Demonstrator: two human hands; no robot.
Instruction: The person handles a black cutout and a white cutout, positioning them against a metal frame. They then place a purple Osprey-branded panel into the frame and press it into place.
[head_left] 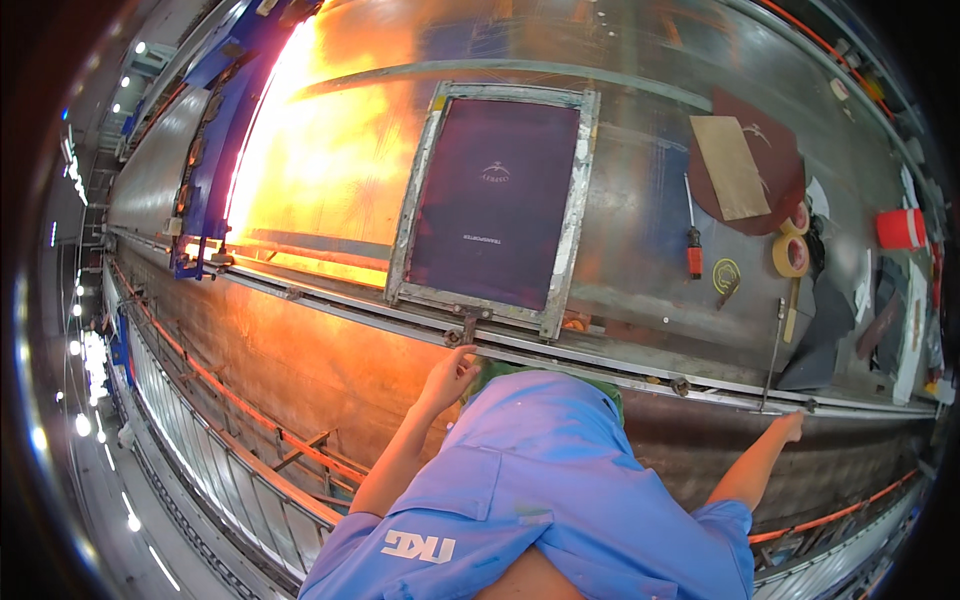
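A screen-printing frame lies on the long metal table in front of me, with dark purple mesh bearing a small pale emblem and a line of lettering. A metal bracket joins its near side to the table's rail. My left hand is just below this bracket, fingers loosely bent and apart, with nothing visible in them. My right hand is at the table's near edge, far to the right, close to the lower end of a thin rod. Its fingers are mostly hidden.
A glowing orange heater under a blue housing stands at the left. To the right lie a screwdriver, tape rolls, a brown board on a dark red sheet, dark cloth and a red container. A rail runs along the near edge.
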